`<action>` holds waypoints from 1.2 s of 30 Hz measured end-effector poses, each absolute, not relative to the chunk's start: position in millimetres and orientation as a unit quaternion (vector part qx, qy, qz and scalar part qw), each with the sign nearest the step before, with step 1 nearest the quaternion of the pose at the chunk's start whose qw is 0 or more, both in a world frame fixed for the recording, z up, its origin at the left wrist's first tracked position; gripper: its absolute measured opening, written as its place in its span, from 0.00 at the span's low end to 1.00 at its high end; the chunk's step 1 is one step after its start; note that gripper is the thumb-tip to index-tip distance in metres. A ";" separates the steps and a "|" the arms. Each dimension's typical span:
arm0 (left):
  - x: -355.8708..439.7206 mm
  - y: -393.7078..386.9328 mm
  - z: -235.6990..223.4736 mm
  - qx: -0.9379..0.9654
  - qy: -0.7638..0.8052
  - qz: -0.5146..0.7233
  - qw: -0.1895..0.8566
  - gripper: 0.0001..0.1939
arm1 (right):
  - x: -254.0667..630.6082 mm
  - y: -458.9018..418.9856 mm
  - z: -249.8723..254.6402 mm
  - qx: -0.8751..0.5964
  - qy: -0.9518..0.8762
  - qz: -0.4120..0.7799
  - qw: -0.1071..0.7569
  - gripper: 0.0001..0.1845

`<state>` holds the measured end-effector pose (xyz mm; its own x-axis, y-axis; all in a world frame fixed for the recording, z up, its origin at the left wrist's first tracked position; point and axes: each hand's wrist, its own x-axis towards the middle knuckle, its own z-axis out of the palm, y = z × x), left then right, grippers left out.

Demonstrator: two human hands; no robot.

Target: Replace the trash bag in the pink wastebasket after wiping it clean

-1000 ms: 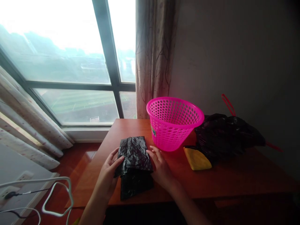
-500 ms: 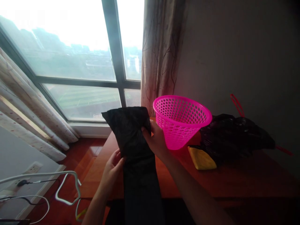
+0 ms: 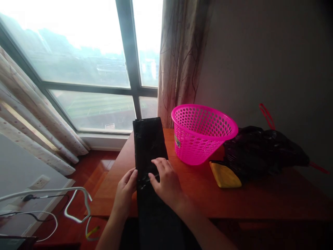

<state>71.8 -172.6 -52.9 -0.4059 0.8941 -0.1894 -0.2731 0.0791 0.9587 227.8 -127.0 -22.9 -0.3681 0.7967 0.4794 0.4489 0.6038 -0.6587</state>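
Note:
A black plastic bag [image 3: 149, 139], folded into a long strip, lies across the near edge of the wooden table. My left hand [image 3: 125, 191] pinches its left edge between thumb and fingers. Over the strip's right half is my right hand [image 3: 165, 178], fingers spread and slightly bent, close to or touching the plastic; its grip holds nothing. Right behind the strip stands a pink perforated plastic basket [image 3: 197, 146], upright, its wide mouth facing up.
A crumpled black bag [image 3: 265, 149] with red drawstrings lies on the table [image 3: 192, 194] at right, beside a folded yellow cloth-like piece [image 3: 225, 175]. White tubing [image 3: 78, 205], cables and a wall socket [image 3: 40, 182] are at lower left. A window and curtains stand behind.
The bag's flared upper end is now folded in, making a narrow even strip. My right hand has let go of its right edge and moved down over it. My left hand keeps its hold.

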 end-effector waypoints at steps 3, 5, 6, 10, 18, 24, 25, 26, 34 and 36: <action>78.0 -175.8 -47.8 0.263 0.535 0.631 0.497 0.26 | 226.9 -141.2 -37.9 -0.436 -0.777 0.266 0.368 0.19; 85.3 -179.2 -43.0 0.251 0.506 0.646 0.513 0.26 | 225.1 -143.7 -43.9 -0.464 -0.747 0.317 0.354 0.22; 89.8 -181.0 -40.4 0.243 0.487 0.653 0.526 0.27 | 224.4 -143.5 -46.1 -0.472 -0.732 0.345 0.349 0.24; 109.5 -185.8 -29.8 0.215 0.403 0.633 0.626 0.30 | 224.9 -136.6 -52.6 -0.497 -0.677 0.401 0.366 0.28; 96.9 -180.2 -40.1 0.301 0.532 0.658 0.439 0.18 | 242.6 -116.6 -56.6 -0.387 -0.584 0.534 0.473 0.16; 85.0 -178.4 -58.4 0.397 0.646 0.532 0.378 0.29 | 259.1 -110.8 -34.2 -0.347 -0.588 0.567 0.460 0.13; 86.0 -177.1 -60.0 0.406 0.658 0.513 0.373 0.33 | 261.5 -110.7 -28.2 -0.341 -0.592 0.569 0.458 0.12; 87.6 -175.5 -61.2 0.409 0.666 0.503 0.369 0.35 | 263.8 -111.1 -21.7 -0.335 -0.595 0.570 0.456 0.11; 113.6 -179.6 -59.3 0.261 0.520 0.548 0.601 0.26 | 282.7 -127.6 23.0 -0.310 -0.682 0.505 0.429 0.12; 120.9 -186.2 -57.8 0.241 0.490 0.555 0.627 0.21 | 289.6 -132.9 34.9 -0.306 -0.733 0.436 0.422 0.13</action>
